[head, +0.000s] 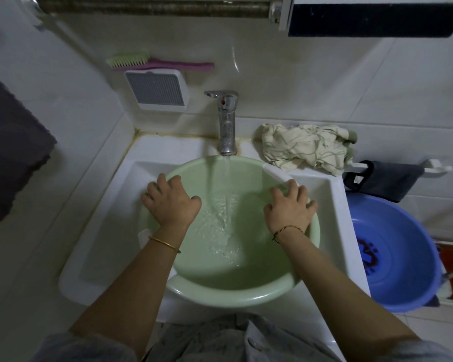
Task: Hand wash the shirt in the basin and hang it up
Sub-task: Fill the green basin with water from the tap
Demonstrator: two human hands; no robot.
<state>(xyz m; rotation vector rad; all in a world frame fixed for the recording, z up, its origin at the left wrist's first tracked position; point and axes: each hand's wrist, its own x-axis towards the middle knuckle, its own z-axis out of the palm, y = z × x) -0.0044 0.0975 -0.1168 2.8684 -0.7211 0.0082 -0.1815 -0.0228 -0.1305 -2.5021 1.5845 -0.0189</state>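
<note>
Filling is what is happening now: water is running from the tap (226, 121) into the green basin (236, 288), which is sitting in the white sink (107, 205), and only a shallow layer is covering its bottom. The left hand (171, 202) is gripping the basin's left rim, fingers curled over the edge; the right hand (289, 207) is holding the right rim the same way. The shirt (304, 148) is lying crumpled and apparently dry on the sink ledge just right of the tap, well apart from the water. So the task is barely beginning: soaking, scrubbing, rinsing, wringing and hanging are all, by my judgement, still waiting.
</note>
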